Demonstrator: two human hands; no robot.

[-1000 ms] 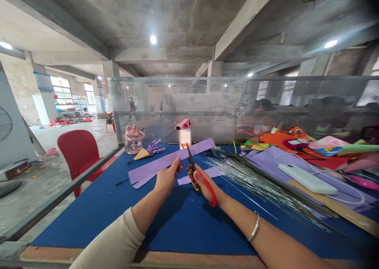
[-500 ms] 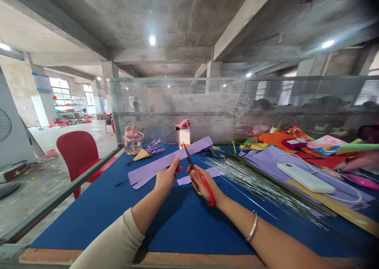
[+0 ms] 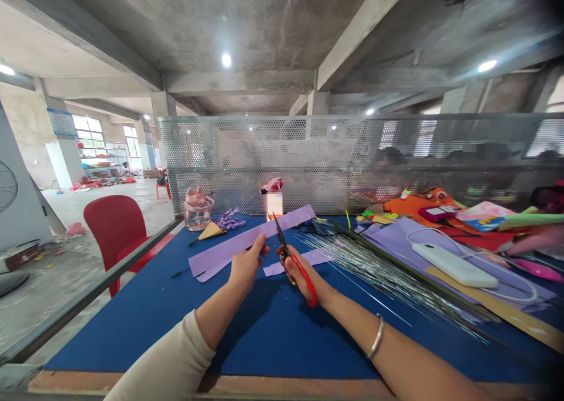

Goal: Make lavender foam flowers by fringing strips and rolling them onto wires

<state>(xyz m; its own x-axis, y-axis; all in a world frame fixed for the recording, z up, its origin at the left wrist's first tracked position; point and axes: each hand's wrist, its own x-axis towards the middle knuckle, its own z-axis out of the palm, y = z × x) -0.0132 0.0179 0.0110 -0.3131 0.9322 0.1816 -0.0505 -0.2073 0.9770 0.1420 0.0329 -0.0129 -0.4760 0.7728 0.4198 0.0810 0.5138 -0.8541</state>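
A concrete hall spread around us, with a red chair (image 3: pixel 115 224) at the left of the frame and a perforated metal screen (image 3: pixel 251 154) behind our blue desk (image 3: pixel 145 330). On the far left of the desk we had a pink-lidded bottle (image 3: pixel 198 210), with a tan cone (image 3: pixel 210 231) and a purple fringed bundle (image 3: pixel 230 219) near it. Left of centre, our left hand (image 3: pixel 247 260) pinched the long purple strip (image 3: pixel 220 253) between thumb and fingers, its right end slanting upward. Behind it, a lit phone (image 3: pixel 275 204) stood upright. Just right of centre, our right hand (image 3: pixel 304 277) was closed around the red-handled scissors (image 3: pixel 311 289); their blades pointed up in front of the strip, though we could not tell whether they touched it. A shorter purple strip (image 3: pixel 274 269) lay behind that hand. Farther right were loose thin wires (image 3: pixel 379 271), purple sheets (image 3: pixel 392 236), a white power bank (image 3: pixel 456 266) and, at upper right of the desk, orange material (image 3: pixel 396 206).
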